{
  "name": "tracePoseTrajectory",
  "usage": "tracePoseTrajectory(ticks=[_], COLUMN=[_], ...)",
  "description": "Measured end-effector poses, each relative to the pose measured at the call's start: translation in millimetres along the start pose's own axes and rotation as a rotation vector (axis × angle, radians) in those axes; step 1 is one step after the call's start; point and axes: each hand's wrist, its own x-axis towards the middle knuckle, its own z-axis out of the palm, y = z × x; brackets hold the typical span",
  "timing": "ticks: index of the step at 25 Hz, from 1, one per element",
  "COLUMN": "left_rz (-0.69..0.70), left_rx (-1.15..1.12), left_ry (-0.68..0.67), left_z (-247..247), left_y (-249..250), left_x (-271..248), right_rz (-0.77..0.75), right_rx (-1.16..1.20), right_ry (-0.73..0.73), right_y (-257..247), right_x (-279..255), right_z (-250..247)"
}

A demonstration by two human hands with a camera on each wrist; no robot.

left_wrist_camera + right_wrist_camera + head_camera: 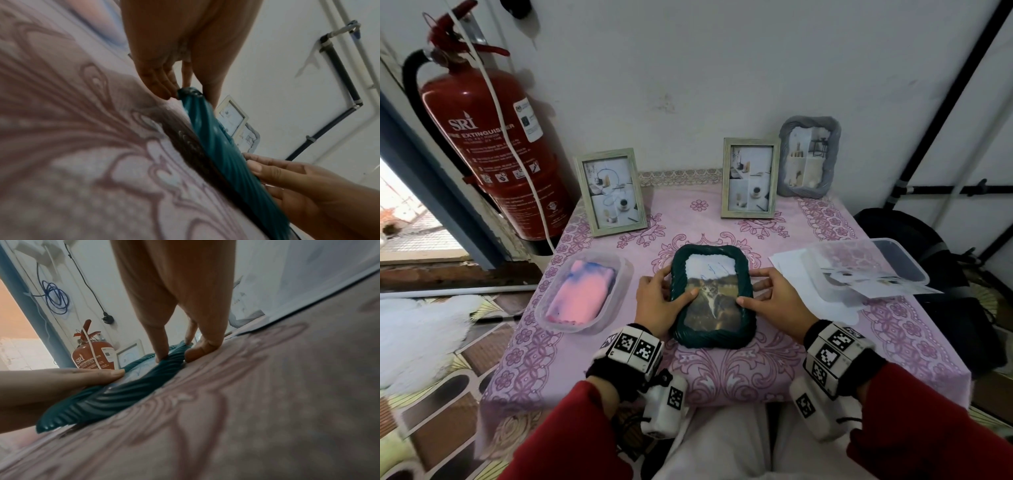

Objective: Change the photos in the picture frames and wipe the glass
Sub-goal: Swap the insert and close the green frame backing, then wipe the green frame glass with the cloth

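A dark green ribbed picture frame (714, 337) lies flat, face up, at the middle of the pink-clothed table (722, 370). A cat photo (717, 305) shows under its glass, with a white patch with blue marks above it. My left hand (671, 287) grips the frame's left side, thumb on the glass and fingers at the rim. My right hand (756, 287) grips the right side the same way. The left wrist view shows the frame (207, 128) edge-on between my left fingers (162, 81) and right hand (287, 178). The right wrist view shows the frame (115, 395) pinched by the right fingers (162, 353).
Three more frames stand at the back: a pale one (613, 192) on the left, another pale one (750, 178) and a grey ribbed one (808, 157) on the right. A clear tub holds a pink cloth (582, 291). A clear box (866, 270) holds prints. A fire extinguisher (493, 144) stands left.
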Motion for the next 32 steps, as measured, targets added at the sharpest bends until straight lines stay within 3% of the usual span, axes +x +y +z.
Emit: tracePoseTrajectory(ticks=[7,10,14,16,18,20,23,25,28,32], left_rz=[0.013,0.009,0.162,0.231,0.207,0.134,0.005,-0.036,0.036,0.067], left_rx=[0.064,0.078,-0.009,0.029,0.16,0.354,0.512,0.635,0.78,0.767], left_ry=[-0.147,-0.091,-0.014,0.099,0.203,0.131,-0.172,-0.294,-0.293,-0.192], left_z=[-4.7,-11.1,-43.3,-71.6,-103.5,-131.6,-151.3,-151.9,-145.6,-139.4], left_y=[-5.1,-2.5,11.5,13.3,7.5,-4.9,-22.3,-29.1,-35.5,-42.0], left_x=[2.1,-3.8,-8.5,-3.7,5.0,11.9,15.4,18.1,24.3,24.2], right_rz=[-0.088,-0.154,-0.173,-0.174,-0.179,-0.18,-0.18,-0.181,-0.18,-0.18], right_rx=[-0.13,-0.232,-0.271,-0.294,-0.302,-0.296,-0.295,-0.299,-0.301,-0.307], right_ry=[0.025,0.032,0.018,0.008,0.002,0.001,0.005,0.01,0.008,0.004], right_y=[5.5,8.8,10.8,10.9,11.0,12.0,13.3,13.8,14.7,14.7], right_x=[-1.6,-2.5,-1.7,-0.1,0.4,0.2,0.6,1.6,2.6,2.3], right_z=[3.2,2.7,1.5,0.7,0.2,-0.1,0.0,0.8,1.8,1.3])
